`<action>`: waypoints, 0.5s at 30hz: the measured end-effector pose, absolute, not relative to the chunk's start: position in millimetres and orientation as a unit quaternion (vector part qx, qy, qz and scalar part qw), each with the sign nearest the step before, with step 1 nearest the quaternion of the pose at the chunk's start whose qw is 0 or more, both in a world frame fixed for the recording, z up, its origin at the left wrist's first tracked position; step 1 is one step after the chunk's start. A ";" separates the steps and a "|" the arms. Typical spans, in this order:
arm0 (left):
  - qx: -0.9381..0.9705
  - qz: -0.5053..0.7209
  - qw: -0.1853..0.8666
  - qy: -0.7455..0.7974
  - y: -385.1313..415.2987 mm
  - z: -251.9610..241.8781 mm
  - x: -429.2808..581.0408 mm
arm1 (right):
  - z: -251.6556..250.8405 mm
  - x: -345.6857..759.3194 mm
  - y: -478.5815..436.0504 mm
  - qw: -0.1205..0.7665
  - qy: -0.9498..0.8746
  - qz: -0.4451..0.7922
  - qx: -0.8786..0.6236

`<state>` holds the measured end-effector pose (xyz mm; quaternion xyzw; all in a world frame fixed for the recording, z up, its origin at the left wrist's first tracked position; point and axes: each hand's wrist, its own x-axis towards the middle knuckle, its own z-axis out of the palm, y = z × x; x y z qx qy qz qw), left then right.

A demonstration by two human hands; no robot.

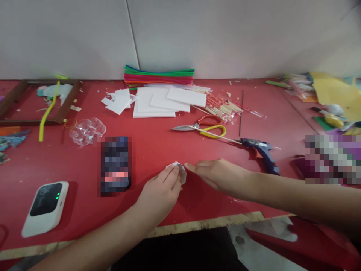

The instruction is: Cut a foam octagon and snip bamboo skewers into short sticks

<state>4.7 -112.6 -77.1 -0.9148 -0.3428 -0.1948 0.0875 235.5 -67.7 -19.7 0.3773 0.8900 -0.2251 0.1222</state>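
A small folded-looking piece of white paper is near the front of the red table. My left hand is closed on it, covering much of its left side, so its full shape is hidden. On the other side, my right hand has its fingers stretched out, fingertips close to the paper's right edge; whether they touch it I cannot tell. Beyond the hands lie scissors with one red and one yellow handle loop, a thin stick across them. A blue glue gun rests beyond my right forearm.
White sheets and paper scraps lie farther back, beside wrapped sticks and coloured pipe cleaners. Leftward are a blurred phone, a white device, a clear plastic palette and a brown frame.
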 end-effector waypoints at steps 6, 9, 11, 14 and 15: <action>-0.917 -0.189 0.090 -0.339 -112.5 -76.4 3.8 | -23.2 241.2 -70.2 0.096 0.894 -0.231 0.372; -0.917 -0.191 0.090 -0.337 -112.2 -75.5 3.5 | -25.0 244.1 -71.5 0.081 0.895 -0.236 0.371; -0.917 -0.192 0.090 -0.337 -112.0 -75.2 3.6 | -26.3 245.6 -72.1 0.075 0.897 -0.232 0.368; -0.919 -0.190 0.085 -0.336 -111.7 -75.3 3.7 | -27.4 247.3 -72.6 0.085 0.900 -0.223 0.365; -0.919 -0.190 0.083 -0.336 -111.5 -75.4 3.7 | -27.5 247.7 -72.7 0.085 0.900 -0.224 0.364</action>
